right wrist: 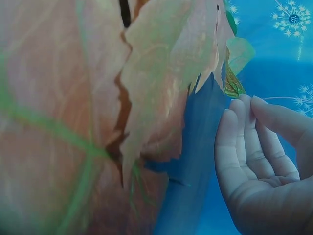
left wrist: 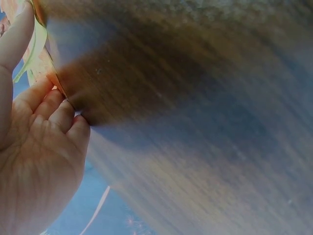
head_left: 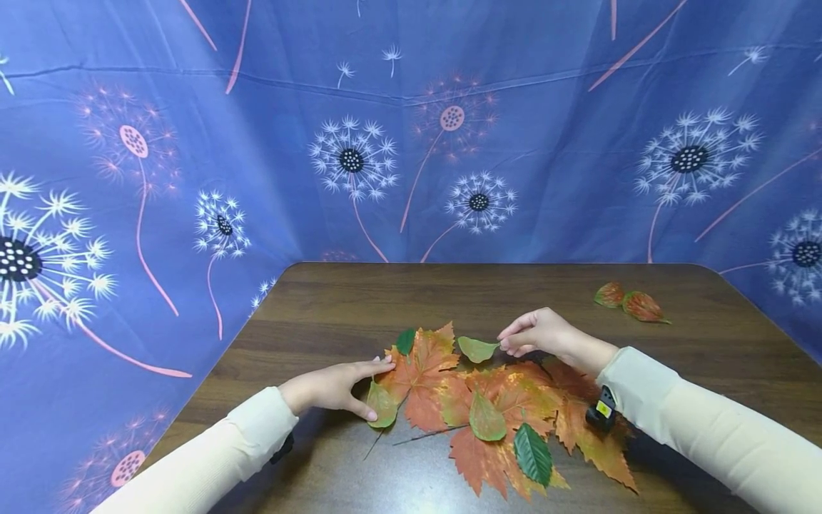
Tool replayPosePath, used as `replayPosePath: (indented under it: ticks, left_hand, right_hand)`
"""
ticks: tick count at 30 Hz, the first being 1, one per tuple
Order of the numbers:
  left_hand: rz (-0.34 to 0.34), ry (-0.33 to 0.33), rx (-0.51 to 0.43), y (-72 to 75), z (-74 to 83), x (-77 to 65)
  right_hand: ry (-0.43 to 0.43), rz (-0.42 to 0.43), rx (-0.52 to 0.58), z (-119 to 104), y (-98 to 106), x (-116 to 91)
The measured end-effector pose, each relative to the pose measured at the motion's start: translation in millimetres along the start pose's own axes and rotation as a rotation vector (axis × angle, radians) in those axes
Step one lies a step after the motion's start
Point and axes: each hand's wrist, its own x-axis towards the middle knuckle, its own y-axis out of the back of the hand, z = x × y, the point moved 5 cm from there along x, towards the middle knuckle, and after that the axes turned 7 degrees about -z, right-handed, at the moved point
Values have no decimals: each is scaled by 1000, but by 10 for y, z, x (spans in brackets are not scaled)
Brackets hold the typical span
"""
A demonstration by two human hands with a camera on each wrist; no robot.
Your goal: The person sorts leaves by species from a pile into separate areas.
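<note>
My right hand pinches a small yellow-green leaf by its stem end between thumb and fingertips. In the right wrist view that leaf stands out from the fingertips. My left hand rests at the left side of the leaf pile, fingers reaching onto an orange maple leaf. Its thumb touches another yellow-green leaf. The left wrist view has the thumb against a leaf and the fingers stretched low along the table. More orange maple leaves lie overlapping between the hands.
On the pile lie another yellow-green leaf and a dark green leaf; a second dark green leaf sits at its top left. Two reddish-green leaves are at the back right of the wooden table. A blue dandelion-print cloth hangs behind.
</note>
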Motion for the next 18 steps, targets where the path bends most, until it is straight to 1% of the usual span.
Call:
replayPosePath:
  ticks: [4,10,14,18]
  left_hand:
    - [-3,-7,2,2,-4,9]
    - [3,-6,5,8,-26,22]
    - [3,-8,14,24,-27,20]
    - [-7,-13,10,20,-21,18]
  right_hand:
    - [10,-5,-19,-30,56,-36]
    - [14,12,-21,-92,123,-74]
    - [23,27,-27,-131,150,-98]
    - [20,54,-33,-125,186,-134]
